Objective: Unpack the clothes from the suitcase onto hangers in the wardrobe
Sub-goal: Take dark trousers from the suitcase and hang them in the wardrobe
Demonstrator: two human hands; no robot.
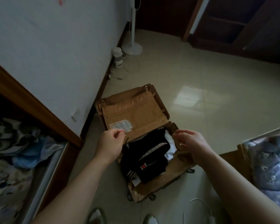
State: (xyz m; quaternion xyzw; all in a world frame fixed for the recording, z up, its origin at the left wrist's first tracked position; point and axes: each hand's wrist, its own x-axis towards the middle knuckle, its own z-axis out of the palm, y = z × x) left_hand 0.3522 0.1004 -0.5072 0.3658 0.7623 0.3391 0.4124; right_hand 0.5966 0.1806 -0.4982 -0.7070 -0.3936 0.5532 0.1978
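A brown suitcase lies open on the tiled floor, its lid propped against the wall. In its lower half lie folded black clothes with striped trim, and a white garment beside them. My left hand hovers over the suitcase's left edge with its fingers loosely curled and holds nothing that I can see. Above the right edge my right hand is held with its fingers apart and empty. The wardrobe stands open at the left, with patterned bedding and blue fabric inside.
A white standing fan and a small white appliance stand by the wall at the back. A bed with a blue quilt is at the right. Dark wooden furniture fills the far corner. My slippers show at the bottom.
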